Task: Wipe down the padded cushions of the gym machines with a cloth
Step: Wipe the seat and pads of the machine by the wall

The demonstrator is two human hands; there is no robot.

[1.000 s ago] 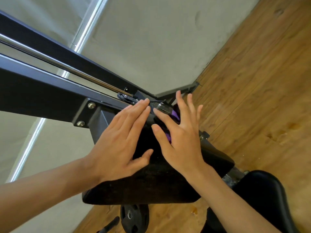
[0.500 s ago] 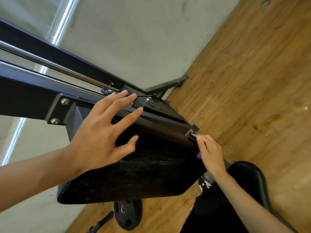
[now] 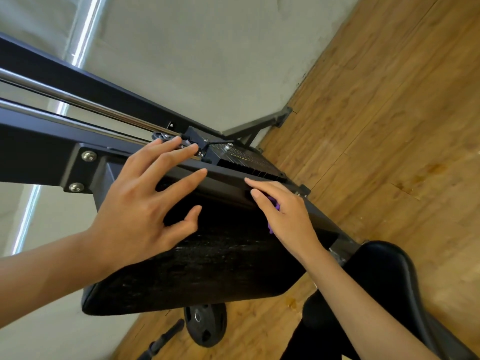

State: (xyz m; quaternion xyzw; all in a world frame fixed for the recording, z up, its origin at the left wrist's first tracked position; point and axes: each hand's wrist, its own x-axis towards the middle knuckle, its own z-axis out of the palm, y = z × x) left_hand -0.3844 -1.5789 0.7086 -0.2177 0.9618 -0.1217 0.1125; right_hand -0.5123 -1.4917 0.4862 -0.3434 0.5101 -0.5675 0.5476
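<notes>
Black vinyl fills the near ground: a rounded seat pad [image 3: 389,276] sits at the lower right, with the right forearm passing in front of it. Just beyond lies the broad black padded cushion [image 3: 207,271] of the machine, tilted, its surface showing pale scuffs and streaks. Both hands are on its upper part, set apart from each other. The left hand [image 3: 145,203] lies palm down with its fingers spread and straight, its fingertips reaching over the cushion's top edge onto the dark metal frame [image 3: 39,152]. The right hand [image 3: 288,216] is flat too, fingers nearly straight, pressing a purple cloth [image 3: 274,203] against the cushion near its right upper edge; only small bits of the cloth peek out from under the palm and fingers. Below the cushion, on the wooden floor [image 3: 389,126], stand a black weight plate [image 3: 205,324] and, just beside it, a short black bar [image 3: 166,339]. Past the hands, two bolts [image 3: 89,155] fasten a bracket on the frame, and a chrome guide rod [image 3: 91,102] runs diagonally toward the black weight stack [image 3: 249,158]. Farthest off, a pale grey wall [image 3: 194,61] meets the floor, where a frame foot [image 3: 259,126] rests.
</notes>
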